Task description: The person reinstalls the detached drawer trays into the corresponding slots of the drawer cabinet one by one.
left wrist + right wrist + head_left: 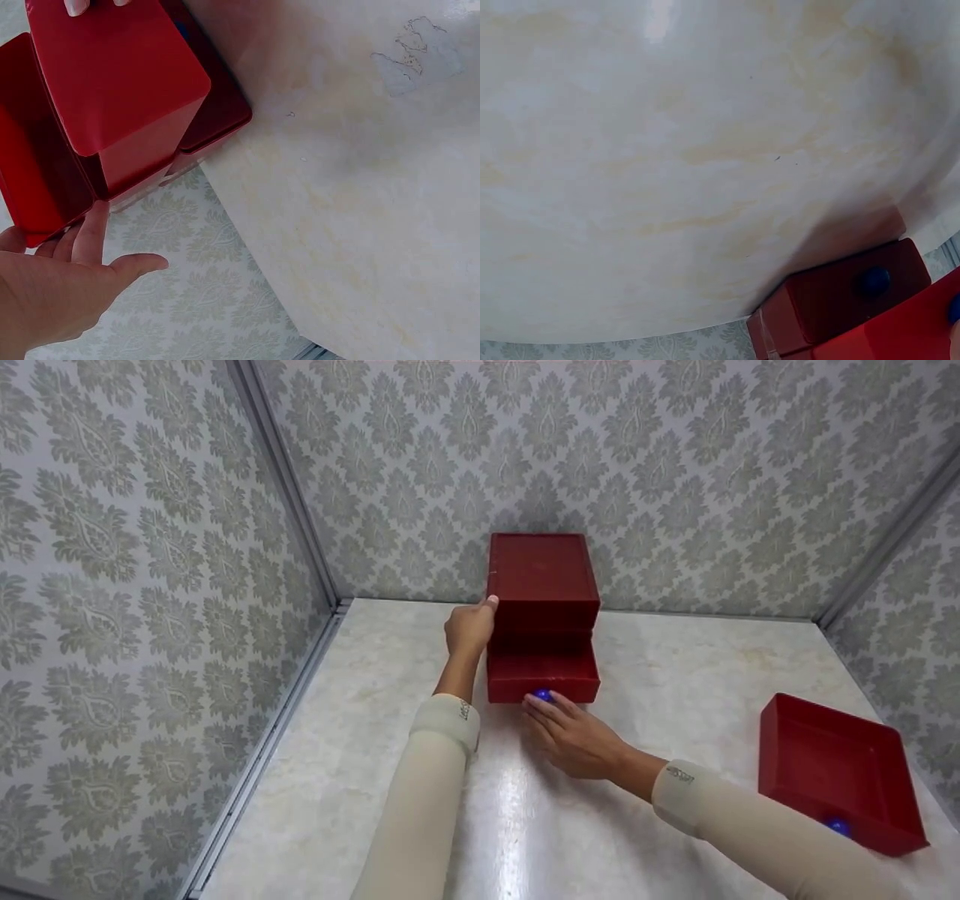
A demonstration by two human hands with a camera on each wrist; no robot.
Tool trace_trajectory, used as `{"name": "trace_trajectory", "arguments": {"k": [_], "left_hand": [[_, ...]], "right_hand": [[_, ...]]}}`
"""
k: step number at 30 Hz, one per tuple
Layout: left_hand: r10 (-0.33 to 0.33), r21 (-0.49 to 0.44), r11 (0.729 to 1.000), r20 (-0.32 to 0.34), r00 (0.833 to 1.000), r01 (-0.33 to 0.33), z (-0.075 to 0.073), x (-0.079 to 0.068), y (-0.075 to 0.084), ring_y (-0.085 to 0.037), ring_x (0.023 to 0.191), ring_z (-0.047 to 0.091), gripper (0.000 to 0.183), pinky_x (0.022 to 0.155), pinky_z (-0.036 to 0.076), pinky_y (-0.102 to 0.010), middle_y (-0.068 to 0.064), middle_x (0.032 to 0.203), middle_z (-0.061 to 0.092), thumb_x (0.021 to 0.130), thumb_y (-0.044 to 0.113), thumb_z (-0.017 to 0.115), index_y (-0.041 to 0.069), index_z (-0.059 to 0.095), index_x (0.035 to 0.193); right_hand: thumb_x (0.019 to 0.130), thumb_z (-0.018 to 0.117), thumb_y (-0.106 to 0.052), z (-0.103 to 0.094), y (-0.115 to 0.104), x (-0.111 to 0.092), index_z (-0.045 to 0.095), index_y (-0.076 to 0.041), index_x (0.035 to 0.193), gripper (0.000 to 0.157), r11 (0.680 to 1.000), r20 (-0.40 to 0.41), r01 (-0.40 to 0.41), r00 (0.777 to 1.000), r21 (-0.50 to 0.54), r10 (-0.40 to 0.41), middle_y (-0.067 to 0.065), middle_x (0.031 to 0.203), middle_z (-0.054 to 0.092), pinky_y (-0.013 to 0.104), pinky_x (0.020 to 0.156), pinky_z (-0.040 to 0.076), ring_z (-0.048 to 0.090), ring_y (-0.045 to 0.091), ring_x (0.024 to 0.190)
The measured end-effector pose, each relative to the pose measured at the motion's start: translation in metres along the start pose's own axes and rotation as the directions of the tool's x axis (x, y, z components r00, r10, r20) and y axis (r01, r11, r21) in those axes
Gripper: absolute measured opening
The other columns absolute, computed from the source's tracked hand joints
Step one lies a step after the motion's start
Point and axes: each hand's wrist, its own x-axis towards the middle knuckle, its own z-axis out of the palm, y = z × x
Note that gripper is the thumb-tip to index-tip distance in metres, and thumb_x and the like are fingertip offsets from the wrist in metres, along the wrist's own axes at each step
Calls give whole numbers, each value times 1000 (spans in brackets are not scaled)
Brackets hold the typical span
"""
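Drawer (pixel 536 675) faces person (pixel 424 787), front's long axis crosswise; left hand (pixel 470 628) spread, right hand (pixel 576 737) touching knob (pixel 542 694) (pinch unclear).

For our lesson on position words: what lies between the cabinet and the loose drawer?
In the head view, bare tabletop separates cabinet and loose drawer; the right sleeve crosses the near side.

A red boxy cabinet (pixel 544 566) stands at the back of the marbled cream worktop (pixel 360 750), before a grey-patterned wall (pixel 547 457), its red rectangular drawer (pixel 510 688) jutting forward. A shallow red rectangular tray (pixel 832 757) lies to the right, nearer the front.
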Motion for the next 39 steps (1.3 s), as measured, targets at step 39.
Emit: {"name": "trace_trajectory", "arguments": {"k": [39], "left_hand": [[-8,13,1000,54,998,8,-3,2,0,-30,128,61,46,107,48,-46,-4,133,70,99,51,55,19,75,126]], "right_hand": [[103,60,-33,18,55,23,49,-8,151,55,852,251,-330,937,406,244,20,170,15,64,117,33,28,49,151]]}}
